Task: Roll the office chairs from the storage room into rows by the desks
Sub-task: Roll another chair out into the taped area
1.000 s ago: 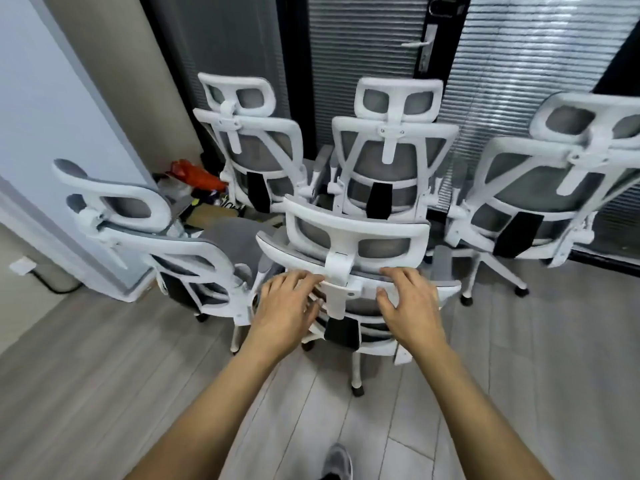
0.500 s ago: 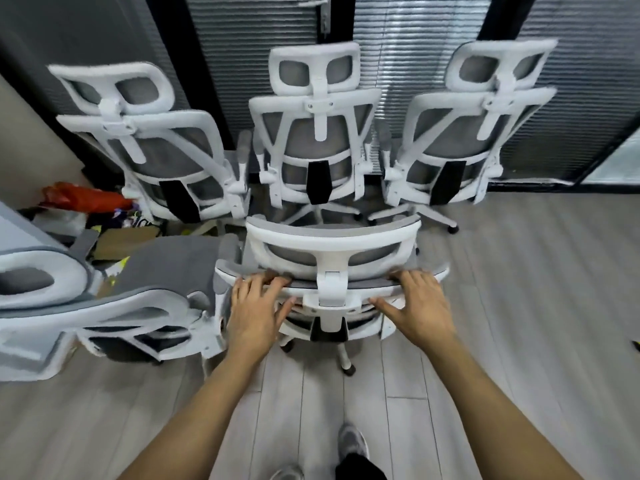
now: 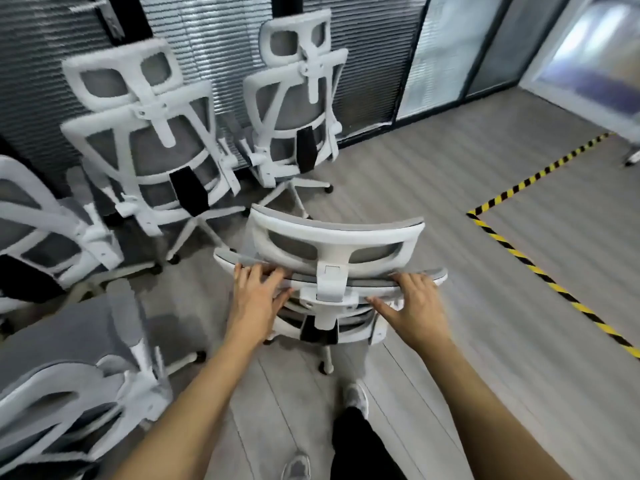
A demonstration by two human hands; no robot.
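Grey shoe (image 3: 356, 398) on plank floor (image 3: 450, 188), just behind held chair (image 3: 332, 237). Left hand (image 3: 258, 299) and right hand (image 3: 415, 306) grip top rail of its backrest, either side of white headrest post. Fingers seem curled over edge, but blur softens detail. Held chair stands mid-floor, back toward person. Near left: tilted chair (image 3: 86, 358). Beyond: two upright chairs (image 3: 149, 140) (image 3: 298, 98) by blinded glass wall (image 3: 363, 46). Right: yellow-black tape (image 3: 519, 254) on floor.
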